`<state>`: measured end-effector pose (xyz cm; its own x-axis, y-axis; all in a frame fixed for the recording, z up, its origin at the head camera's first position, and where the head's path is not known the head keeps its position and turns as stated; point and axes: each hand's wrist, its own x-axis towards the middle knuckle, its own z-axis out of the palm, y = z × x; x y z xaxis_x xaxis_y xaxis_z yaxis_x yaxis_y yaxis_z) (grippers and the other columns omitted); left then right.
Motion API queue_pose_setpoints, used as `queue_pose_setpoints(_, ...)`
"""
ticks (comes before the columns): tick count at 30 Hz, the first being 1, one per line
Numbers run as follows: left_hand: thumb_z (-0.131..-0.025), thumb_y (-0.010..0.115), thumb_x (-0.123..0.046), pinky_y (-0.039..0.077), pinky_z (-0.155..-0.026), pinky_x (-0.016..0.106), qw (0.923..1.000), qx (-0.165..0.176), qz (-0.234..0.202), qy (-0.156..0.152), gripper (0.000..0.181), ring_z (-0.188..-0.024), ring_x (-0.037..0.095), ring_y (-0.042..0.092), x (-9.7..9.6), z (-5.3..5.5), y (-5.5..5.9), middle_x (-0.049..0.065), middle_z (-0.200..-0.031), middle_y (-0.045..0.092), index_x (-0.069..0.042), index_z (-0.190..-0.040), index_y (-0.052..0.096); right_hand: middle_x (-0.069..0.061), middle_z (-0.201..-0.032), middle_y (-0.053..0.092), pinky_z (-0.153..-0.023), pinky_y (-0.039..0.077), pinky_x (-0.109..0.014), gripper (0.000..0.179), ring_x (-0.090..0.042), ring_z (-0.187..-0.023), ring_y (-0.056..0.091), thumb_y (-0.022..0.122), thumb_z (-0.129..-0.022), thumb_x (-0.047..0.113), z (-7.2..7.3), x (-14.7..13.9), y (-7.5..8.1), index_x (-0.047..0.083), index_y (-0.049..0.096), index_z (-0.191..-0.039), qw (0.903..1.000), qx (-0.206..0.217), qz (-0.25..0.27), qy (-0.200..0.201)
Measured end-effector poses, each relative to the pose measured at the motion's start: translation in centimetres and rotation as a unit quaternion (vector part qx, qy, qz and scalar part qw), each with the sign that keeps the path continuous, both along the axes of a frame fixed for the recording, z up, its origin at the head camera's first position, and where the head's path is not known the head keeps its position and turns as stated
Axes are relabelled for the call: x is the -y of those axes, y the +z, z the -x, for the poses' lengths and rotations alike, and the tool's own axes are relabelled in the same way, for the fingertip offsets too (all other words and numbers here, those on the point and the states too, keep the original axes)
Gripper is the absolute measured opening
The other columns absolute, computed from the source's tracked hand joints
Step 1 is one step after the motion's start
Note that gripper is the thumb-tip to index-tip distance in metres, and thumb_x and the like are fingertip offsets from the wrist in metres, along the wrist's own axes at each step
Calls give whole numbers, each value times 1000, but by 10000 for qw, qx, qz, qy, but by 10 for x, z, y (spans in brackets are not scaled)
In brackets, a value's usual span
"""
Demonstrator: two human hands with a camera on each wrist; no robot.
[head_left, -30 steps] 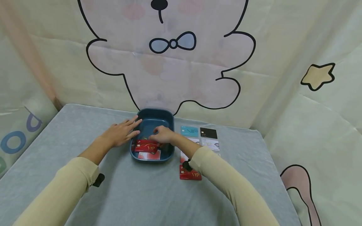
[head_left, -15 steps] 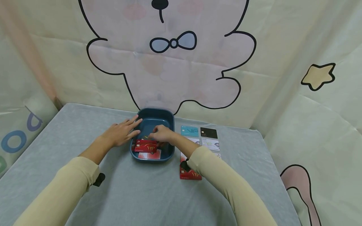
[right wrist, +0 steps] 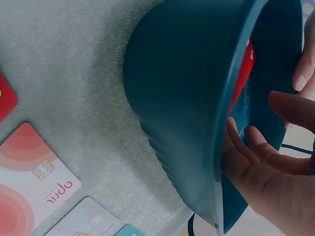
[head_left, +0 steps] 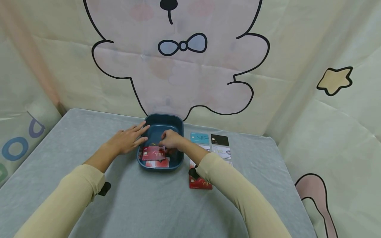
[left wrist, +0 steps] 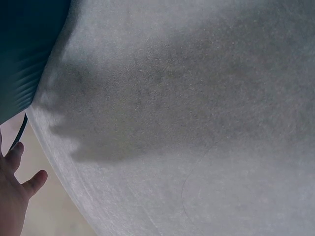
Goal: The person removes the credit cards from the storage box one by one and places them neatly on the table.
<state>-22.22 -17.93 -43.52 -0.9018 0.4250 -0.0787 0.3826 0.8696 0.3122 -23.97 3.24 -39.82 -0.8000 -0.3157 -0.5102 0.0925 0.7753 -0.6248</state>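
Note:
My left hand point(head_left: 128, 140) lies at the left rim of a blue basin point(head_left: 164, 115), fingers spread and fairly straight. My right hand point(head_left: 171, 140) reaches down into the basin with curled fingers. Beneath and beside those fingers lies a red VIP card point(head_left: 153, 153), tilted and paler with glare. It overlaps a white card with pink-red circles point(head_left: 150, 163) on the basin floor. A small yellow-marked item point(head_left: 153, 144) shows by the right fingertips. In the right wrist view a sliver of the red card point(right wrist: 244, 73) stands near the fingertips; whether they pinch it is hidden.
To the basin's right, several cards lie in columns on the grey cloth point(head_left: 143, 205): a blue VIP card point(head_left: 199, 138), a black card point(head_left: 219, 139), a silver-white card point(head_left: 221, 152), and a red VIP card point(head_left: 205, 184). The right forearm covers part of them.
The red card in the basin has tilted slightly and turned paler with glare. My right hand has shifted a little to the right and up. The left hand stays put.

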Motion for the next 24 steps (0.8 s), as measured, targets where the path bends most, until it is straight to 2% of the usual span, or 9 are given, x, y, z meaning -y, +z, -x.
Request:
queue_pose_setpoints(7,-106,43,-41,30,-103,73,10000,19,5,-21,62,-143,48,29,1,-1,1,17,-164,17,-12,-159,25,-12,-95,64,-77,60,-35,32,-27,-83,71,64,-96,5,1,4,1,1,58,-127,9998,-82,-152,19)
queue_pose_setpoints(15,-107,41,-41,31,-102,73,10000,-23,46,-44,62,-143,47,29,1,0,-1,16,-165,16,-12,-159,25,-10,-90,64,-76,59,-34,26,-20,-74,68,62,-91,-4,-4,7,3,1,64,-116,9994,-191,-256,142)
queue_pose_setpoints(24,-107,42,-41,32,-101,73,10000,-39,26,-7,62,-142,48,30,0,0,1,17,-164,18,-12,-158,26,-11,-94,65,-66,59,-28,22,-21,-70,70,60,-93,-6,-4,6,7,-1,64,-114,9995,-289,37,116)
